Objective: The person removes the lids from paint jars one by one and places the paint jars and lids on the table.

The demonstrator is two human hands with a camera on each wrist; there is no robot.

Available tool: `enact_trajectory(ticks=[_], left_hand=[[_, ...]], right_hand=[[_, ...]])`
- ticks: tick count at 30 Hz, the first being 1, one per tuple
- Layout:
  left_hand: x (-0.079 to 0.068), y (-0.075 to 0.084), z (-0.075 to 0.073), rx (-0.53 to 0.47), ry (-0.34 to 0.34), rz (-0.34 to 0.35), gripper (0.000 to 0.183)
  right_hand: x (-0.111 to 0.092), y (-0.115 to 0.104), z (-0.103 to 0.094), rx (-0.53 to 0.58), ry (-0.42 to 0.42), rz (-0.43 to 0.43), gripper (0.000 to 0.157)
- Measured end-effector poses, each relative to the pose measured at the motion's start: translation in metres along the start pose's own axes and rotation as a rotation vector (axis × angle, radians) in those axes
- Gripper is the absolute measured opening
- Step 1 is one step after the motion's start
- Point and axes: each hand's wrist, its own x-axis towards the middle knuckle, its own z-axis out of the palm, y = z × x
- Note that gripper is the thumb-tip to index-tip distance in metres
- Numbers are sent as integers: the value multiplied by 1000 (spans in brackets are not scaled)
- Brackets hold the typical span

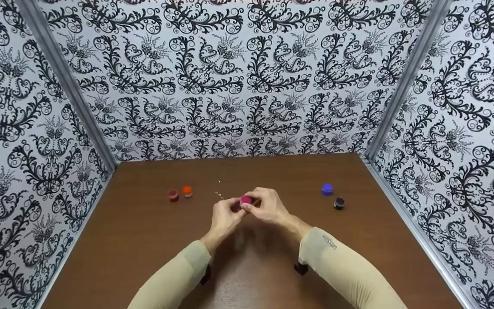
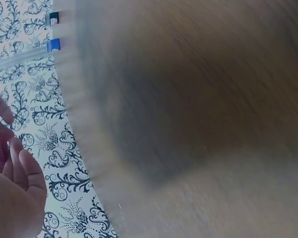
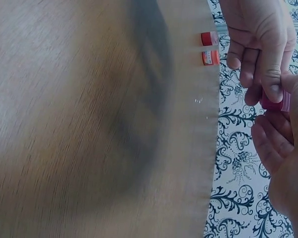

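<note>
A small pot with a pink lid (image 1: 245, 200) is held between both hands over the middle of the table. My left hand (image 1: 225, 218) grips it from the left, thumb and fingers around its side. From the other side my right hand (image 1: 270, 207) pinches it with thumb and forefinger near the lid. In the right wrist view the pink pot (image 3: 272, 103) shows between the fingers of the two hands, partly covered by a thumb. Part of its label appears at the edge of the left wrist view, where the fingers hide the rest.
On the brown table (image 1: 144, 240), a dark red pot (image 1: 173, 196) and an orange pot (image 1: 188, 192) stand at the left. A blue pot (image 1: 326, 189) and a black pot (image 1: 338, 203) stand at the right. Tiny shiny specks (image 1: 218, 194) lie beyond the hands. Patterned walls (image 1: 238, 86) enclose the table.
</note>
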Motion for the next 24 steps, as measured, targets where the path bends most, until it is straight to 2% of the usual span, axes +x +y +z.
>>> enact_trajectory(ticks=[4,8,15,19,24], left_hand=[[-1,0,4,34,36,24,26],[-1,0,7,57,107,56,23],[-1,0,11,57,192,111,17],[0,1,12,50,188,80,20],[3,1,11,13,142,53,22]], right_hand=[[-1,1,0,-11,23,-17,23],[1,-1,1,-19,68,-46,22],[4,-3,4,-3,160,-121,22],[3,-5,4,-25,175,-121,21],[4,-7,1,-42,131,-114,21]])
